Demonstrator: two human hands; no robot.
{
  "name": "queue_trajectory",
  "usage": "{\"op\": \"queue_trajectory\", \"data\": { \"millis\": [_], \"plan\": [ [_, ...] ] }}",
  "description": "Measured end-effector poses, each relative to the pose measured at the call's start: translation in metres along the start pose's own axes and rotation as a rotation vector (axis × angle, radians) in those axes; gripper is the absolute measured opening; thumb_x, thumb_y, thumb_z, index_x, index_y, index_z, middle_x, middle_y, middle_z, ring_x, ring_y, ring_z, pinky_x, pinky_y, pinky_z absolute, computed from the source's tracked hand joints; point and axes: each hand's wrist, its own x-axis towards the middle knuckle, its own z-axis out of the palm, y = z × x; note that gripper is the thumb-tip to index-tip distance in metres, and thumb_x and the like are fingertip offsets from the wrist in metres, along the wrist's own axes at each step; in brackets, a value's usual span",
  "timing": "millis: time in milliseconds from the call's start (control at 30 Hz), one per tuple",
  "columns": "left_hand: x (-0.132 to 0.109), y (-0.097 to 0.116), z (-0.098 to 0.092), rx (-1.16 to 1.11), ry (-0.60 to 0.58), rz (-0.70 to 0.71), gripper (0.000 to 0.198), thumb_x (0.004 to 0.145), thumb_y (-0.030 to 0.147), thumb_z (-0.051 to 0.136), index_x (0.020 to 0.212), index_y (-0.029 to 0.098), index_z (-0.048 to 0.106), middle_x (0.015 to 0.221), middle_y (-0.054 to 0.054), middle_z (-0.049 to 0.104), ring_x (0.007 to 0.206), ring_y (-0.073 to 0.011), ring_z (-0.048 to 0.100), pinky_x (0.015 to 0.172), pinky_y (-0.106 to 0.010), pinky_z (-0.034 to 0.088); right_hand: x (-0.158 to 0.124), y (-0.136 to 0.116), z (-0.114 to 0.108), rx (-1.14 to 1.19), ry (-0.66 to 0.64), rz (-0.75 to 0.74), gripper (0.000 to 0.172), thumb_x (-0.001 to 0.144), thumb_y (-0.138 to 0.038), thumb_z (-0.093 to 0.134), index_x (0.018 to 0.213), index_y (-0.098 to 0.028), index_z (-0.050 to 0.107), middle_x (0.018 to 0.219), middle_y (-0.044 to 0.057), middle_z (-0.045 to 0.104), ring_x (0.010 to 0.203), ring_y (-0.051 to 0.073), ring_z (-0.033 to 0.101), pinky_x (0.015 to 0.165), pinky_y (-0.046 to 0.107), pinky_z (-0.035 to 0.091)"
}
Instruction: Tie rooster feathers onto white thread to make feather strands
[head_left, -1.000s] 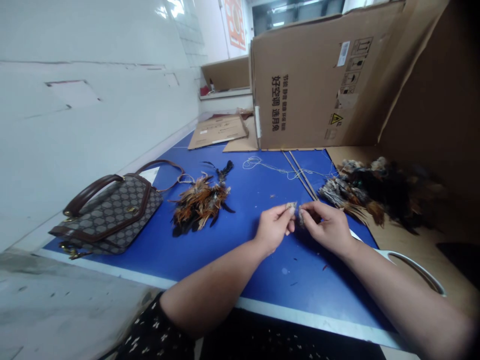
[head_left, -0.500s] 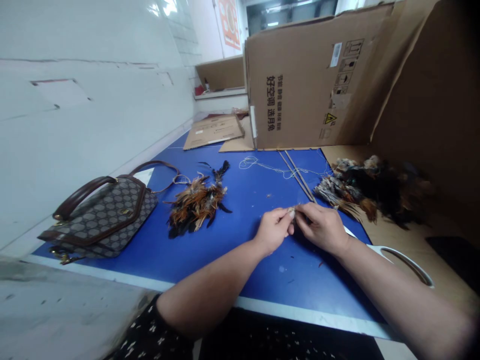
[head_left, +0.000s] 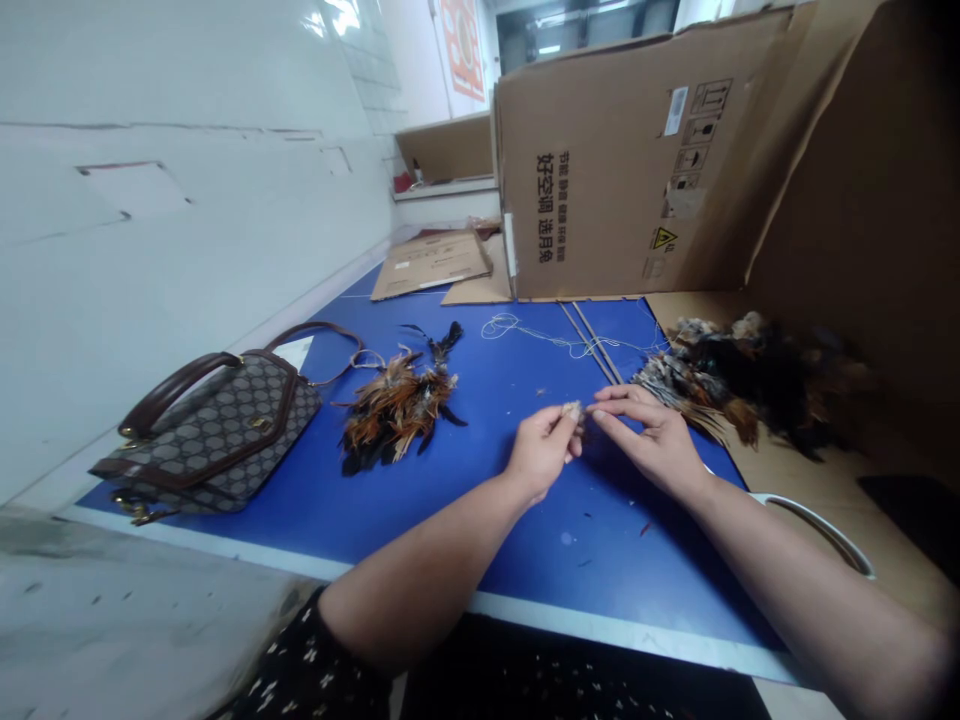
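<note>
My left hand (head_left: 541, 447) hovers over the blue table (head_left: 480, 520), its thumb and fingers pinched on a small pale feather tuft (head_left: 571, 410). My right hand (head_left: 649, 435) is just right of it, fingers stretched out flat with the fingertips reaching the tuft. A bundle of orange and black feathers (head_left: 397, 400) lies to the left of my hands. A larger heap of dark and speckled feathers (head_left: 742, 385) lies to the right, close behind my right hand.
A patterned brown handbag (head_left: 214, 425) sits at the table's left end by the white wall. Two thin sticks (head_left: 596, 345) and loose thread (head_left: 525, 328) lie behind my hands. A big cardboard box (head_left: 637, 160) stands at the back. White scissor handles (head_left: 814, 525) lie beside my right forearm.
My right hand has let go of the tuft and its fingers have straightened out; half a second ago both hands were pinched together on it. The left hand keeps its grip.
</note>
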Motion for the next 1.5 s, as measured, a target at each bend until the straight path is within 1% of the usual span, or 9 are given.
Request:
{"op": "queue_trajectory", "data": {
  "millis": [100,200,400,633,767,867,1100,1267,1500],
  "plan": [
    [0.0,0.0,0.002,-0.078,-0.011,-0.015,0.044,0.083,0.053,0.075,0.096,0.012,0.068,0.06,0.001,0.056,0.052,-0.0079,0.049,0.048,-0.021,0.032,0.001,0.004,0.003,0.199,-0.041,0.127,0.023,0.09,-0.043,0.074,0.101,-0.026,0.083,0.125,0.01,0.072,0.128,0.027,0.06,0.114,0.046,0.044],
    [-0.004,0.005,0.009,-0.238,-0.053,-0.062,0.046,0.079,0.051,0.08,0.099,0.012,0.066,0.061,0.002,0.056,0.052,-0.0086,0.05,0.045,-0.02,0.03,0.0,0.003,0.006,0.342,-0.058,0.221,0.026,0.088,-0.046,0.076,0.105,-0.027,0.083,0.134,0.009,0.07,0.139,0.027,0.053,0.119,0.046,0.039],
    [-0.014,0.015,0.015,-0.336,-0.091,-0.108,0.038,0.079,0.038,0.084,0.098,0.011,0.065,0.073,0.002,0.057,0.051,-0.0042,0.045,0.043,-0.017,0.028,-0.001,-0.007,0.006,0.499,-0.055,0.282,0.035,0.081,-0.055,0.08,0.101,-0.027,0.085,0.121,0.009,0.076,0.138,0.028,0.055,0.116,0.046,0.043],
    [-0.021,0.017,0.017,-0.257,-0.106,-0.133,0.042,0.075,0.044,0.086,0.084,0.011,0.062,0.071,0.0,0.057,0.051,-0.0049,0.046,0.046,-0.02,0.026,-0.005,-0.016,0.001,0.483,-0.031,0.331,0.031,0.077,-0.049,0.085,0.097,-0.025,0.085,0.129,0.011,0.073,0.129,0.03,0.063,0.114,0.048,0.045],
    [-0.011,0.008,0.011,-0.294,-0.074,-0.08,0.044,0.077,0.045,0.083,0.096,0.011,0.064,0.063,0.004,0.05,0.051,-0.0063,0.045,0.047,-0.021,0.025,-0.004,-0.004,0.006,0.508,-0.055,0.363,0.028,0.078,-0.045,0.085,0.098,-0.026,0.085,0.13,0.011,0.073,0.131,0.031,0.061,0.116,0.05,0.043],
    [-0.007,0.006,0.008,-0.335,-0.06,-0.078,0.042,0.078,0.044,0.083,0.095,0.012,0.061,0.062,0.004,0.05,0.051,-0.0066,0.044,0.047,-0.021,0.024,-0.003,0.001,0.01,0.537,-0.063,0.381,0.028,0.077,-0.044,0.086,0.099,-0.026,0.085,0.133,0.01,0.071,0.133,0.031,0.059,0.117,0.049,0.043],
    [-0.009,0.006,0.01,-0.401,-0.167,-0.117,0.04,0.082,0.042,0.08,0.097,0.012,0.06,0.065,0.003,0.052,0.051,-0.0064,0.045,0.047,-0.022,0.024,-0.005,0.001,0.01,0.535,-0.072,0.404,0.029,0.077,-0.042,0.087,0.1,-0.025,0.085,0.137,0.012,0.069,0.133,0.033,0.06,0.116,0.05,0.044],
    [-0.008,0.008,0.01,-0.366,-0.162,-0.124,0.04,0.079,0.042,0.083,0.09,0.011,0.06,0.075,0.0,0.056,0.05,-0.0037,0.043,0.048,-0.022,0.021,-0.003,0.002,0.006,0.539,-0.077,0.429,0.026,0.078,-0.041,0.087,0.098,-0.025,0.084,0.14,0.012,0.067,0.133,0.034,0.06,0.114,0.049,0.046],
    [-0.006,0.009,0.002,-0.235,-0.235,-0.109,0.042,0.081,0.049,0.078,0.077,0.011,0.061,0.059,0.001,0.049,0.049,-0.0068,0.044,0.049,-0.025,0.022,-0.001,0.003,0.001,0.445,-0.062,0.36,0.031,0.077,-0.043,0.087,0.103,-0.026,0.083,0.129,0.01,0.074,0.126,0.031,0.065,0.116,0.048,0.044]
  ]
}}
